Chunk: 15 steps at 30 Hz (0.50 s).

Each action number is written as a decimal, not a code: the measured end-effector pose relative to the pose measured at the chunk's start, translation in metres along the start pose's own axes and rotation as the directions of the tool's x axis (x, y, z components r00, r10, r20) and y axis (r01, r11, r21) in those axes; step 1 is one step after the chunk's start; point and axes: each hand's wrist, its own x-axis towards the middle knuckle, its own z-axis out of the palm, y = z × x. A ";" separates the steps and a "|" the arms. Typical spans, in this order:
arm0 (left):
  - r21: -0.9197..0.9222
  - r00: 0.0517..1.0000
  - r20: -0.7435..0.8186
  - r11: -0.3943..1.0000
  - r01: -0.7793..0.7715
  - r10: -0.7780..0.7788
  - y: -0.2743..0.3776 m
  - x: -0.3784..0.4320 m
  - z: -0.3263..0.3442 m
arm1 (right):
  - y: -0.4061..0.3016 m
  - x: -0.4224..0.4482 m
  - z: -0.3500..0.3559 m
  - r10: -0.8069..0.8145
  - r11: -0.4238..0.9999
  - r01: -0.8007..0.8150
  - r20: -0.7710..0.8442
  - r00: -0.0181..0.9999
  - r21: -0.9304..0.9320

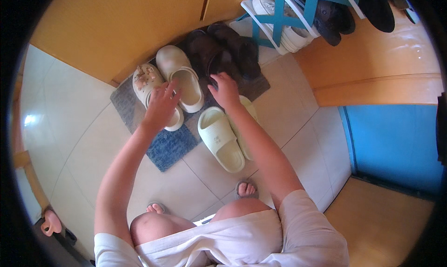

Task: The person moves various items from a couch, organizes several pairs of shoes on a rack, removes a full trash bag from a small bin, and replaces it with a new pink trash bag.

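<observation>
My left hand (162, 101) is over the opening of a cream clog with charms (148, 80), its fingers spread towards the plain cream clog (180, 71) beside it; whether it touches either is unclear. My right hand (224, 88) is at the heel of a dark brown shoe (207, 50), thumb and fingers apart. A second dark shoe (241, 47) lies to the right of that one. Nearer me, a pale green slide sandal (221, 139) points the opposite way to the clogs, and its mate (248, 108) is partly hidden under my right forearm.
The clogs and dark shoes stand on a blue-grey patchwork mat (171, 148) against a wooden cabinet (115, 29). A teal and white shoe rack (279, 19) holding shoes stands at the upper right. A blue panel (394, 144) is at the right, and a pink slipper (52, 223) at the lower left.
</observation>
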 end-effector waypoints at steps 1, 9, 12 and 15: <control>-0.036 0.995 -0.014 0.994 0.099 -0.099 0.008 -0.009 -0.019 | -0.001 -0.008 -0.013 -0.024 0.998 0.020 -0.060 0.998 -0.058; -0.108 0.854 0.327 0.882 0.459 -0.404 0.009 -0.120 0.006 | 0.016 -0.140 -0.083 0.190 0.918 -0.164 0.037 0.981 -0.362; -0.094 0.855 0.409 0.917 0.387 -0.319 0.005 -0.129 0.017 | 0.015 -0.152 -0.071 0.157 0.977 -0.135 0.130 0.979 -0.164; -0.118 0.853 0.417 0.912 0.394 -0.314 0.007 -0.130 0.016 | 0.020 -0.151 -0.072 0.144 0.963 -0.138 0.010 0.989 -0.233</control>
